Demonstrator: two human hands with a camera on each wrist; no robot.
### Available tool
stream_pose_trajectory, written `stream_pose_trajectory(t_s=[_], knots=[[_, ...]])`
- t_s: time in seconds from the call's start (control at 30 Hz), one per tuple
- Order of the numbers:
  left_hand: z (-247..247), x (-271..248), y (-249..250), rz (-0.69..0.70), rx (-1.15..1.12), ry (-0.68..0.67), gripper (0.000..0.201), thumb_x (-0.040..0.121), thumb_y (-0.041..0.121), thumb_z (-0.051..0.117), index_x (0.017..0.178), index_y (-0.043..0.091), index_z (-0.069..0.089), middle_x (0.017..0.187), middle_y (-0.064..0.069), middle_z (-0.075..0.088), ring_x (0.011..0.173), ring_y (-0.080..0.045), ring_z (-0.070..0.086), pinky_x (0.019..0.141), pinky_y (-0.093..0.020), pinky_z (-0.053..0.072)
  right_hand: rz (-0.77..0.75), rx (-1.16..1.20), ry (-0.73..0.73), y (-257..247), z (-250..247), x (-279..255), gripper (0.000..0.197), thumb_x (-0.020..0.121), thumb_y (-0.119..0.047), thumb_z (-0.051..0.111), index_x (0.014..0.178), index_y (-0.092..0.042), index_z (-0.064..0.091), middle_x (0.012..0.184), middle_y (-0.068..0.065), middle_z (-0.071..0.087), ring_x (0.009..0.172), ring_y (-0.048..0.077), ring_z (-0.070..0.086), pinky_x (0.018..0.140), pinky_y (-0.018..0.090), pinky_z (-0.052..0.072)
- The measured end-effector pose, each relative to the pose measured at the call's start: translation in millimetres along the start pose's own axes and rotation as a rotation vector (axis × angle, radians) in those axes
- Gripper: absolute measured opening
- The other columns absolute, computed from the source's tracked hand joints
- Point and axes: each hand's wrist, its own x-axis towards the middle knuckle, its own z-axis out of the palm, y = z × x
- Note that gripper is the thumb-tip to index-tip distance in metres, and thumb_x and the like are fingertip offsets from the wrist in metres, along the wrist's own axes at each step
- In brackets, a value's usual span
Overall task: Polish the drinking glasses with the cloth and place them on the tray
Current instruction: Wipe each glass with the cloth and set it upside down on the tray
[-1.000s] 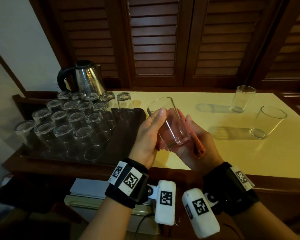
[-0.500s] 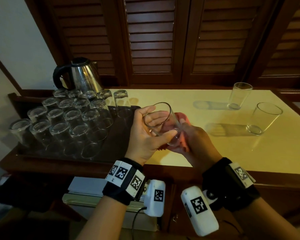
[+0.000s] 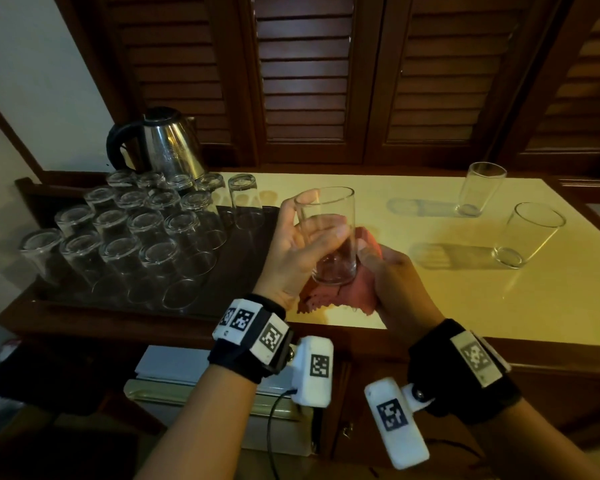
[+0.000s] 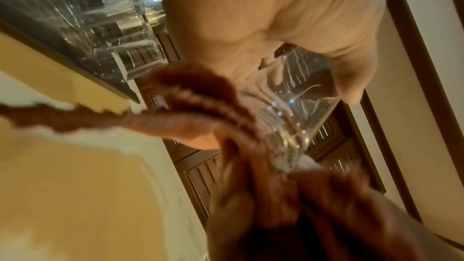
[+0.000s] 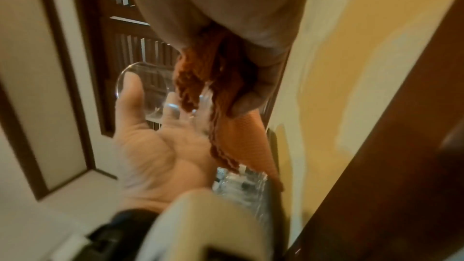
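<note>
My left hand grips a clear drinking glass, nearly upright with its mouth up, above the table's front edge. My right hand holds a reddish cloth bunched against the glass's base and lower side. In the left wrist view the glass lies beside the cloth. The right wrist view shows the cloth pinched in my fingers, with the glass behind it. A dark tray at the left carries several glasses standing upside down.
Two more upright glasses stand on the cream table top at the right. A steel kettle sits behind the tray. Dark louvred doors close the back. Shelves with papers lie under the table.
The glass has been turned from tilted towards me to nearly upright. My right hand with the cloth has slid from the glass's side down to its base.
</note>
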Motion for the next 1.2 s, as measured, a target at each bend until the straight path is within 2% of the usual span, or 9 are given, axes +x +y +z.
stream_pose_trajectory(t_s=[0.17, 0.33, 0.43, 0.53, 0.63, 0.8, 0.9, 1.03, 1.2], knots=[[-15, -1, 0, 0.008, 0.09, 0.014, 0.062, 0.077, 0.027, 0.076, 0.131, 0.028, 0.046, 0.087, 0.006, 0.069, 0.092, -0.015, 0.069, 0.085, -0.028, 0.053, -0.122, 0.112, 0.081, -12, -17, 0, 0.029, 0.106, -0.025, 0.047, 0.122, -0.008, 0.063, 0.11, 0.022, 0.073, 0.102, 0.044, 0.069, 0.087, 0.059, 0.054], [-23, -13, -4, -0.063, 0.186, -0.088, 0.069, 0.068, 0.033, 0.086, 0.128, 0.032, 0.052, 0.084, 0.005, 0.07, 0.077, -0.007, 0.066, 0.075, -0.024, 0.053, -0.154, 0.397, -0.04, -31, -22, 2, 0.06, 0.104, -0.05, 0.029, 0.145, -0.008, 0.045, 0.136, 0.017, 0.062, 0.124, 0.032, 0.062, 0.095, 0.046, 0.056], [-24, -15, -5, -0.078, 0.25, -0.15, 0.069, 0.063, 0.044, 0.083, 0.125, 0.038, 0.055, 0.095, -0.009, 0.072, 0.073, -0.008, 0.061, 0.077, -0.029, 0.051, -0.193, 0.459, -0.138, -39, -18, 2, 0.046, 0.105, -0.039, 0.027, 0.129, -0.014, 0.057, 0.116, 0.006, 0.072, 0.106, 0.021, 0.068, 0.084, 0.033, 0.059], [-24, -15, -5, -0.077, 0.233, -0.169, 0.07, 0.063, 0.041, 0.085, 0.127, 0.032, 0.057, 0.098, -0.02, 0.07, 0.081, -0.03, 0.066, 0.081, -0.04, 0.055, -0.304, 0.007, -0.165, -39, -7, 2, 0.037, 0.096, -0.032, 0.041, 0.122, -0.013, 0.061, 0.1, 0.001, 0.069, 0.081, 0.012, 0.066, 0.065, 0.023, 0.053], [-26, -15, -1, -0.036, 0.237, -0.175, 0.064, 0.065, 0.036, 0.084, 0.123, 0.024, 0.06, 0.1, -0.02, 0.07, 0.09, -0.035, 0.068, 0.086, -0.048, 0.056, -0.396, -0.372, -0.183, -31, -4, 4, 0.036, 0.093, -0.036, 0.045, 0.119, -0.023, 0.065, 0.11, -0.003, 0.064, 0.096, 0.014, 0.062, 0.08, 0.031, 0.049], [-33, -19, 5, -0.032, 0.224, -0.169, 0.063, 0.064, 0.031, 0.085, 0.121, 0.015, 0.063, 0.109, -0.006, 0.073, 0.102, -0.018, 0.071, 0.089, -0.029, 0.055, -0.598, -0.641, -0.34, -24, -11, 2, 0.041, 0.092, -0.04, 0.04, 0.103, -0.016, 0.071, 0.094, -0.025, 0.065, 0.105, 0.007, 0.051, 0.089, 0.021, 0.037], [-36, -21, 9, -0.042, 0.254, -0.212, 0.067, 0.061, 0.027, 0.088, 0.123, 0.018, 0.063, 0.108, 0.004, 0.074, 0.102, -0.014, 0.071, 0.086, -0.025, 0.055, -0.461, -0.607, -0.493, -29, -15, 3, 0.047, 0.082, -0.041, 0.046, 0.093, -0.003, 0.072, 0.084, -0.013, 0.061, 0.096, 0.008, 0.052, 0.08, 0.022, 0.04], [-35, -22, 9, -0.063, 0.258, -0.275, 0.072, 0.059, 0.029, 0.087, 0.126, 0.017, 0.064, 0.111, 0.001, 0.074, 0.103, -0.016, 0.071, 0.087, -0.025, 0.054, -0.253, -0.459, -0.598, -38, -19, 1, 0.029, 0.076, -0.026, 0.056, 0.095, -0.012, 0.073, 0.093, -0.007, 0.062, 0.085, 0.001, 0.058, 0.073, 0.014, 0.045], [-33, -25, 5, -0.1, 0.173, -0.305, 0.055, 0.066, 0.015, 0.084, 0.118, 0.018, 0.066, 0.108, -0.001, 0.075, 0.103, -0.02, 0.071, 0.088, -0.026, 0.054, -0.419, -0.503, -0.528, -42, -30, 3, 0.031, 0.087, -0.03, 0.07, 0.109, -0.008, 0.069, 0.106, 0.007, 0.069, 0.098, 0.018, 0.068, 0.077, 0.031, 0.058]])
